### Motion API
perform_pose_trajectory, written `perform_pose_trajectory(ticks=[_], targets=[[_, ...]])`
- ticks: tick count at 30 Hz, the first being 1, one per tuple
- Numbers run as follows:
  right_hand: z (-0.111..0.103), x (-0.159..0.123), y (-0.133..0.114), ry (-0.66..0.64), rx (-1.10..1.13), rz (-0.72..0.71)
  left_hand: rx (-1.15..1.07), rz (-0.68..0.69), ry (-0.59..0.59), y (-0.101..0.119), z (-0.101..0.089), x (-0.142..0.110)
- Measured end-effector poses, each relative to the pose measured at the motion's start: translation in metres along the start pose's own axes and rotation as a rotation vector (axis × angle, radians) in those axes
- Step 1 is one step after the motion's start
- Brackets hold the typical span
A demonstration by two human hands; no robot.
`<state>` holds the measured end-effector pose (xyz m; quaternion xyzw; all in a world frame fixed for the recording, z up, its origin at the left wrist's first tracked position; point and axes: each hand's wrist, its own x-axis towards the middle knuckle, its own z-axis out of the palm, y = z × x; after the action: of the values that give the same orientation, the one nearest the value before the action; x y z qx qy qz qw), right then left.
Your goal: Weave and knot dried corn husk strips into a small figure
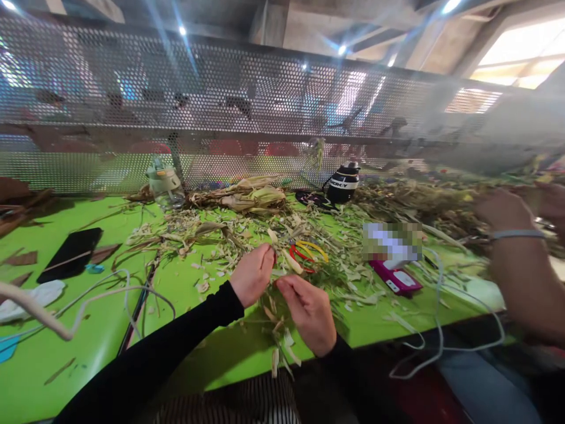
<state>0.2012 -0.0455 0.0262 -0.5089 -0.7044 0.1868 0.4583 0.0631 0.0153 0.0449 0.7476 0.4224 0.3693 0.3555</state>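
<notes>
My left hand (253, 274) is closed, fingers pinched around a bundle of dry corn husk (274, 321) above the green table. My right hand (309, 312) pinches at the same bundle just to the right, thumb against fingers. Pale husk strips hang below the hands toward the table's front edge, and a pale tip sticks up above them. How the fingers meet the husk is partly hidden. Just beyond my hands lies a tool with red and yellow loop handles (311, 252), among scattered husk scraps (220, 232).
A clear bottle (165, 185), a heap of husks (256, 197) and a black flask (343, 184) stand before a perforated metal screen (247, 88). A phone (70, 253) and white cables (128, 288) lie left, a magenta box (397, 280) right. Another person's arm (521, 265) works at far right.
</notes>
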Motion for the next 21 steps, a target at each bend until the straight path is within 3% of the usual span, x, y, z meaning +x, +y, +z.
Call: perform_pose_trajectory(ticks=[3, 5, 8, 10, 12, 14, 17, 21], targets=[[-0.006, -0.002, -0.006, 0.006, -0.198, -0.104, 0.454, 0.092, 0.004, -0.001, 0.0, -0.002], [-0.02, 0.005, -0.013, -0.046, -0.305, -0.133, 0.637, 0.147, -0.104, -0.001, 0.0, -0.005], [-0.049, 0.026, -0.025, -0.231, -0.316, -0.141, 0.718, 0.246, -0.349, 0.001, 0.0, -0.012], [-0.067, 0.04, -0.03, -0.408, -0.127, -0.146, 0.659, 0.3, -0.494, 0.004, 0.0, -0.017], [-0.078, 0.049, -0.03, -0.664, 0.161, -0.011, 0.546, 0.378, -0.598, 0.009, -0.001, -0.022], [-0.082, 0.054, -0.026, -0.783, 0.478, 0.147, 0.411, 0.483, -0.676, 0.018, -0.006, -0.026], [-0.077, 0.056, -0.016, -0.706, 0.759, 0.289, 0.203, 0.543, -0.745, 0.034, -0.016, -0.03], [-0.06, 0.053, -0.007, -0.525, 0.897, 0.357, -0.101, 0.444, -0.658, 0.049, -0.024, -0.035]])
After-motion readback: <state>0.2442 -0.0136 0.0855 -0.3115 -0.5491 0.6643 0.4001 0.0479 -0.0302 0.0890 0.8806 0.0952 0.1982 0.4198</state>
